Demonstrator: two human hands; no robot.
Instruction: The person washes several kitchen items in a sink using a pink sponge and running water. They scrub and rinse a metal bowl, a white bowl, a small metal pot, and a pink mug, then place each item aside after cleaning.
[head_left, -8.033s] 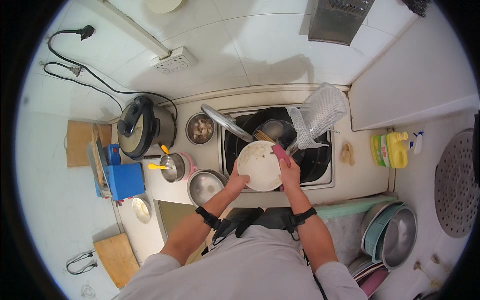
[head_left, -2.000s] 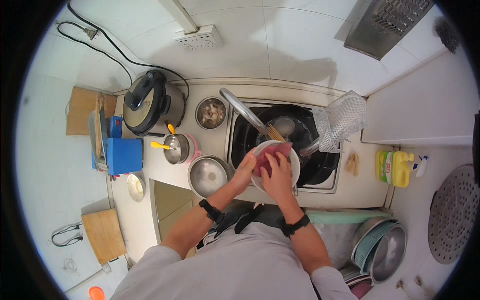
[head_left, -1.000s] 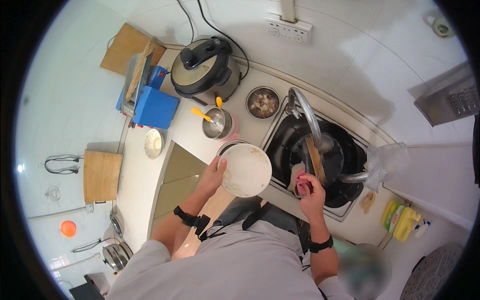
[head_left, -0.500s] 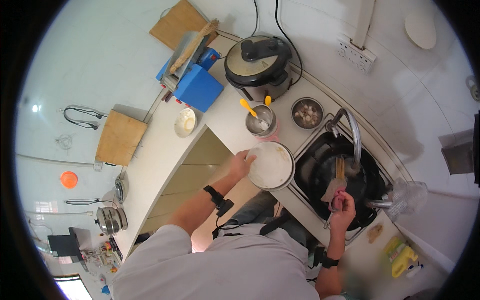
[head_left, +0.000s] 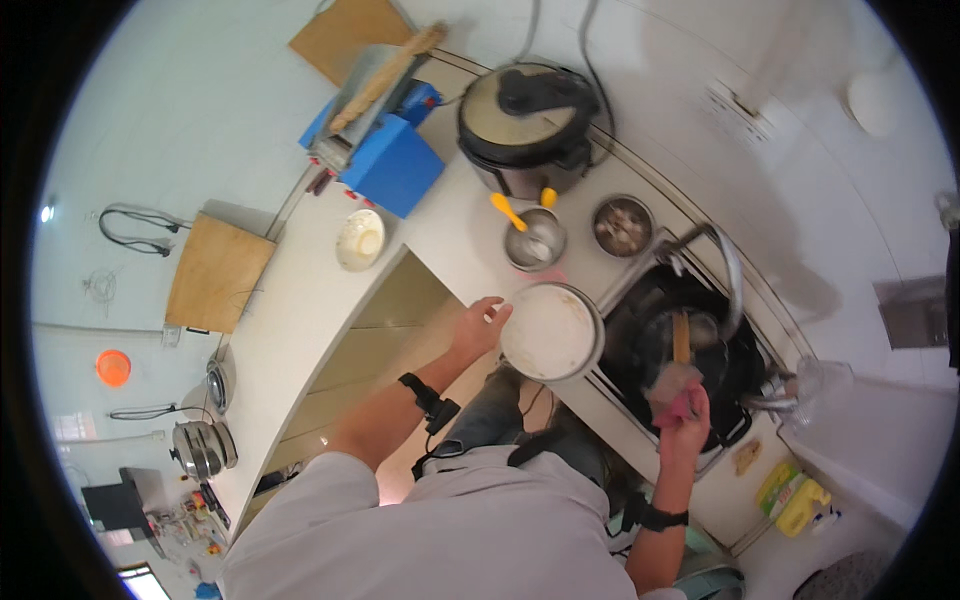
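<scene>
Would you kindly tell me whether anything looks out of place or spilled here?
I see no clear spill or damage. Slightly odd is the white bowl by the left hand: it seems off-centre over a steel bowl, whose rim shows mostly on the right, and bears brownish marks.

White bowl [head_left: 548, 332], faintly stained inside, atop a steel bowl [head_left: 598, 350]; pink cloth [head_left: 676, 408], crumpled, above the black basin [head_left: 625, 345]

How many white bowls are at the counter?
2: one white bowl beside the left hand, over a steel bowl; a second white bowl on the counter, near the blue machine. Others may be hidden.
</scene>
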